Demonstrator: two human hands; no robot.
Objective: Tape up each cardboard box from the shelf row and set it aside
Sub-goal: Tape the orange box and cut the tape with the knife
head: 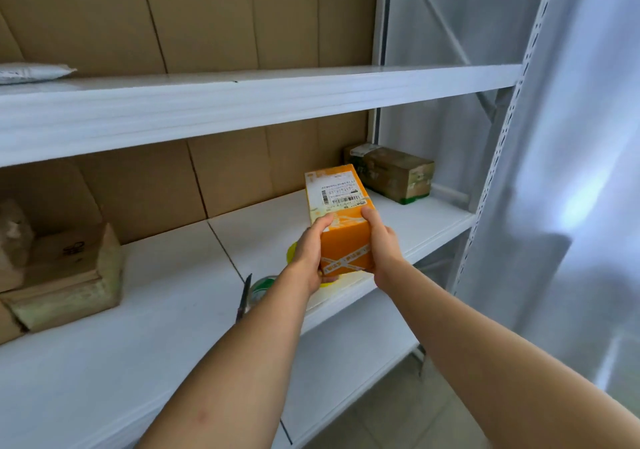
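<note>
Above the middle shelf (173, 310) of the white rack, we find an orange cardboard box (341, 222) held in both hands. Our left hand (308, 254) wraps the near left edge with the thumb on top; our right hand (381, 241) clasps the opposite side likewise. We judge the two-sided hold keeps it level, shipping label up. Printed tape crosses its near end, so sealing appears at least partly done. A roll of tape (263, 284) and a dark-bladed cutter (244, 298) lie on the shelf just beneath our left wrist, presumably kept within reach. A brown taped box (391, 173) sits at the far right end, perhaps set aside; more cartons (65, 275) rest at left.
</note>
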